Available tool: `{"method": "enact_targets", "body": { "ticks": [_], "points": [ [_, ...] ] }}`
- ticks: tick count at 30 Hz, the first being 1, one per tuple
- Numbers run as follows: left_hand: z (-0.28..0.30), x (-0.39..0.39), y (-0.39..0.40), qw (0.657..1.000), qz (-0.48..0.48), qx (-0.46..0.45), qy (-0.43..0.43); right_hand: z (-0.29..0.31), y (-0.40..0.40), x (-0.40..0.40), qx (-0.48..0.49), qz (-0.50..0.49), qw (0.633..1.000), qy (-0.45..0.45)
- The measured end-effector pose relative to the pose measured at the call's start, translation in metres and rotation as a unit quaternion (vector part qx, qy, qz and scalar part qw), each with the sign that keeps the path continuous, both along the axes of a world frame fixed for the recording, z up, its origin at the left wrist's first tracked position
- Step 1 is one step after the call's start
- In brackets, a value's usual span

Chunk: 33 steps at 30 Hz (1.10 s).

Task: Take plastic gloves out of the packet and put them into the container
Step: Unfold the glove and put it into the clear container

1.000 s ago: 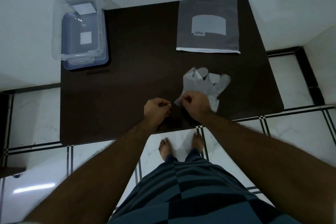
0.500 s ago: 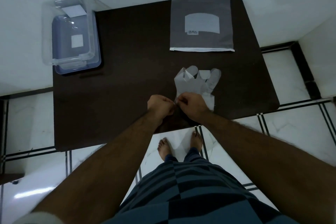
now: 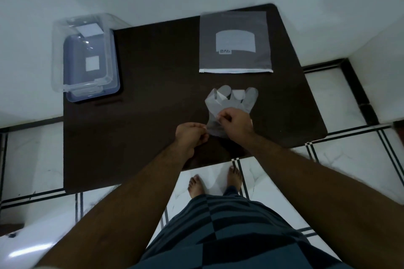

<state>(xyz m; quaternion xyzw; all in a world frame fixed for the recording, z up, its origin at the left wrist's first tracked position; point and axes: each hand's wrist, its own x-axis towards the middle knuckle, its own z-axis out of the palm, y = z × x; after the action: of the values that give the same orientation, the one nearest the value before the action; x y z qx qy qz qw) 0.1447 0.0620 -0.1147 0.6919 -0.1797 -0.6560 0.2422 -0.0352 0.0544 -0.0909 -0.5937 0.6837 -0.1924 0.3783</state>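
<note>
A clear plastic glove [image 3: 231, 99] lies on the dark table [image 3: 157, 85], fingers pointing away from me. My right hand [image 3: 235, 123] pinches the glove near its middle, partly covering its cuff. My left hand [image 3: 192, 135] is closed and pinches the cuff's left edge. The grey packet [image 3: 236, 42] with a white label lies flat at the far right of the table, its white-edged opening facing the glove. The clear container [image 3: 85, 57] stands at the far left corner, open, on its bluish lid.
The table stands in a white-walled corner over a white tiled floor with black lines. My bare feet [image 3: 215, 183] stand just below the table's near edge. A wide stretch of dark tabletop separates the glove from the container.
My right hand has moved up from the cuff onto the glove's middle. The left hand stays pinched at the cuff's edge. The view has shifted slightly.
</note>
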Motion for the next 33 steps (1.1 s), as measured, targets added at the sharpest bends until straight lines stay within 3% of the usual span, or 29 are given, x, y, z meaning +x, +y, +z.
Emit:
{"method": "enact_targets", "body": {
  "ticks": [5, 10, 12, 13, 15, 16, 19, 22, 27, 33],
  "points": [
    [0.009, 0.002, -0.002, 1.000, 0.009, -0.004, -0.022, 0.019, -0.017, -0.020, -0.016, -0.060, 0.998, -0.016],
    [0.021, -0.003, -0.003, 0.999, 0.009, -0.021, -0.040, 0.039, -0.026, -0.036, -0.014, -0.056, 0.998, -0.010],
    [0.023, -0.002, -0.004, 0.991, -0.059, -0.047, -0.113, 0.047, -0.029, -0.040, -0.024, -0.034, 0.999, 0.008],
    [0.026, -0.001, -0.004, 0.968, -0.137, -0.083, -0.193, 0.050, -0.030, -0.043, -0.032, -0.018, 0.999, 0.019],
    [0.031, -0.001, -0.005, 0.877, -0.279, -0.182, -0.347, 0.055, -0.033, -0.047, -0.052, 0.023, 0.997, 0.048],
    [0.037, -0.003, -0.006, 0.837, -0.313, -0.242, -0.378, 0.056, -0.034, -0.049, -0.061, 0.041, 0.996, 0.059],
    [0.046, -0.016, -0.013, 0.717, -0.445, -0.378, -0.381, 0.060, -0.037, -0.053, -0.088, 0.068, 0.990, 0.082],
    [0.038, -0.026, -0.015, 0.622, -0.578, -0.367, -0.380, 0.060, -0.040, -0.057, -0.099, 0.077, 0.988, 0.088],
    [0.026, -0.027, -0.013, 0.557, -0.665, -0.310, -0.389, 0.058, -0.045, -0.067, -0.080, 0.061, 0.992, 0.078],
    [0.023, -0.023, -0.010, 0.543, -0.680, -0.295, -0.394, 0.070, -0.054, -0.082, -0.134, -0.001, 0.989, 0.067]
  ]
}}
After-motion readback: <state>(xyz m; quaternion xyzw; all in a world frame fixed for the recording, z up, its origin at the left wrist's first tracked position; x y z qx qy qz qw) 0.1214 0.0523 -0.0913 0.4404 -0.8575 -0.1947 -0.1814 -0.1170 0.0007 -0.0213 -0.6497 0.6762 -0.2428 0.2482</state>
